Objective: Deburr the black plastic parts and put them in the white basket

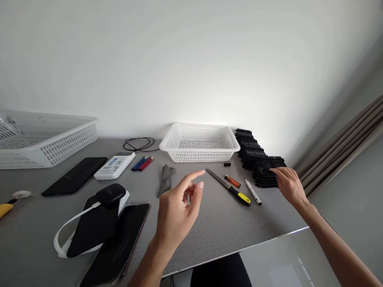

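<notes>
My left hand [181, 203] is over the middle of the grey table, thumb and index finger apart, holding nothing. Beyond its fingertips lies a file [218, 178] with a black and yellow handle. An orange lighter [232, 181], a white marker [253, 191] and a small black cap [227, 164] are around it. At the right, my right hand [289, 183] has its fingertips at the near stack of black plastic pieces [266, 171]; its fingers are bent together at the stack's edge. A grey cloth [166, 180] lies left of the file.
A white basket [200, 155] stands against the wall, a larger one [68, 141] at far left. Also on the left are a white box [115, 165], blue [139, 163] and red lighters [145, 164], a black cable [139, 145], a black pouch [76, 175] and phones [119, 243].
</notes>
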Demonstrator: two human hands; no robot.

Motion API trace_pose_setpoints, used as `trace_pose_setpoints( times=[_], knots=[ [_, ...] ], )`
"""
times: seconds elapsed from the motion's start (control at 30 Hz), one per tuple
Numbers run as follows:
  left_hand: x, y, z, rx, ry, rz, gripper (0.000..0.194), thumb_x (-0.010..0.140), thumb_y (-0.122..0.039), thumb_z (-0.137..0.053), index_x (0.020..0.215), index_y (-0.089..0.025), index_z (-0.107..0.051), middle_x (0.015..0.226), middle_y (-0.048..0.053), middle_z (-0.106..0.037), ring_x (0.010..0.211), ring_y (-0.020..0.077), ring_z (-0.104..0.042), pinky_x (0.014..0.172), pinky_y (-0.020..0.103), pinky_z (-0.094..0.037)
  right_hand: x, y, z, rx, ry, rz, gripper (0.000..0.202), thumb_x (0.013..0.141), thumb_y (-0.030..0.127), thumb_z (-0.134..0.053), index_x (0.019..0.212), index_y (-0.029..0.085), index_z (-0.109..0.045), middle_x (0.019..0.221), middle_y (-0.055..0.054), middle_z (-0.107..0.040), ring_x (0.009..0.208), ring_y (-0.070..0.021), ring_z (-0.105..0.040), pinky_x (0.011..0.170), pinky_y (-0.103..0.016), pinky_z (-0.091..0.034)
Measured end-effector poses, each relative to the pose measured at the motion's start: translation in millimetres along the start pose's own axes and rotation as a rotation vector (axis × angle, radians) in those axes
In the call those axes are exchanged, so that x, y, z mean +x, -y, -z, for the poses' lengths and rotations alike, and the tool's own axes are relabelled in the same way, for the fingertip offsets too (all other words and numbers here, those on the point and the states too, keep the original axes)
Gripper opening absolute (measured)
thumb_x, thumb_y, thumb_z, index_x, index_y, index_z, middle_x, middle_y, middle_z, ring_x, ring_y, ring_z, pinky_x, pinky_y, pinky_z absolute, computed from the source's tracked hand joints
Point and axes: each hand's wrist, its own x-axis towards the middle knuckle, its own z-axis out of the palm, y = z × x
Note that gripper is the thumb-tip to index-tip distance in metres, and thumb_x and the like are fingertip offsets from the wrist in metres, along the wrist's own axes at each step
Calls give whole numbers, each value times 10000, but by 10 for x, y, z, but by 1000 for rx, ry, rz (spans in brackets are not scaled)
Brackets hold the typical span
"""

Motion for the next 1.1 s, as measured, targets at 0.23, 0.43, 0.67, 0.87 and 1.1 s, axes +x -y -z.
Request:
trace_pose_setpoints(
  times=[0.23,0.43,0.67,0.87,1.1],
  knots=[
    [-91,-32,-207,-242,283,248,441,934,-438,-504,1268,-165,-591,863,69,-726,739,186,-707,622,273,-563,243,829,245,150,-148,301,436,959,74,-450,1323,270,-586,1089,-84,-688,1063,-226,-606,957,-428,-462],
    [-137,-2,-356,-583,396,372,430,938,-480,-475,1163,-148,-632,1057,108,-723,952,244,-707,694,311,-619,586,1457,161,259,-199,474,357,983,107,-451,1295,201,-597,1060,-97,-686,1026,-200,-599,929,-395,-456],
    [-51,273,-105,-589,121,507,511,855,-525,-598,1128,-94,-625,1021,145,-729,782,266,-746,686,365,-634,661,1452,-103,273,-608,379,464,876,81,-604,1278,303,-536,1032,-52,-641,990,-204,-588,910,-395,-469],
    [-59,398,83,-491,4,519,553,821,-556,-629,1120,-90,-616,1062,153,-728,787,281,-752,723,388,-633,749,1267,-504,250,324,-279,311,946,184,-448,1215,187,-604,1134,-119,-648,1027,-225,-617,845,-329,-465],
    [-40,508,56,-586,4,531,569,800,-532,-660,1151,-86,-633,1072,153,-737,788,294,-755,735,418,-642,788,1263,-850,186,700,-348,134,893,227,-569,901,180,-694,952,-113,-697,894,-260,-667,702,-304,-428]
  ],
)
